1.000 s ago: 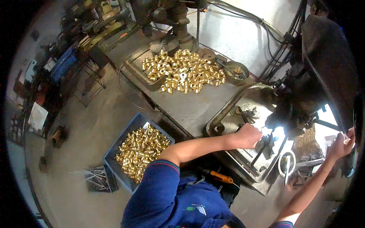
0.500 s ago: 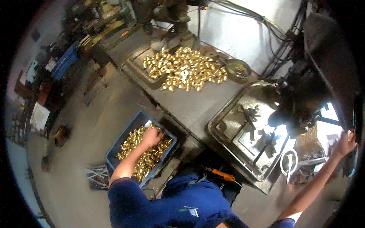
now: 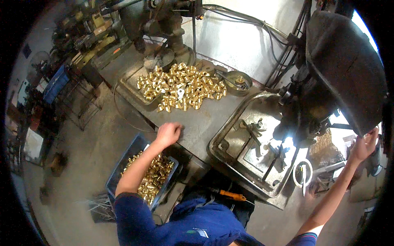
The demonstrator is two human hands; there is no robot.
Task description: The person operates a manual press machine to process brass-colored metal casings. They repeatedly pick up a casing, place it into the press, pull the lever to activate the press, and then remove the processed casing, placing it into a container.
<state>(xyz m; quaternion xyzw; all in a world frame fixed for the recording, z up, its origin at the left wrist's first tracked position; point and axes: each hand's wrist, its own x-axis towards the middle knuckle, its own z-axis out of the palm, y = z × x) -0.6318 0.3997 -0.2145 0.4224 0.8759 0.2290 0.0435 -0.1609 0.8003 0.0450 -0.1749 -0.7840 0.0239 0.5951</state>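
Observation:
My left hand point(image 3: 169, 134) is closed with fingers curled, above the near edge of the metal bench point(image 3: 193, 127). Whatever it may hold is hidden. Below it is a blue bin point(image 3: 113, 175) holding many small brass fittings point(image 3: 154, 180). A heap of similar brass fittings point(image 3: 184, 86) lies farther back on the bench. Out at the far right, my right hand point(image 3: 364, 146) is closed by the lower edge of a dark machine cover point(image 3: 344, 69); what its fingers grip cannot be made out.
A machine base with a raised rim point(image 3: 215, 143) stands right of the bench under bright light. Behind it, cables point(image 3: 283, 61) hang by the wall. A round dish point(image 3: 238, 82) sits beside the heap. An orange-handled tool point(image 3: 232, 195) lies near my lap. Thin rods point(image 3: 102, 209) are left of the bin.
My left hand has risen out of the blue bin and moved up over the bench edge. My right hand remains beside the dark cover. The whole view has shifted slightly.

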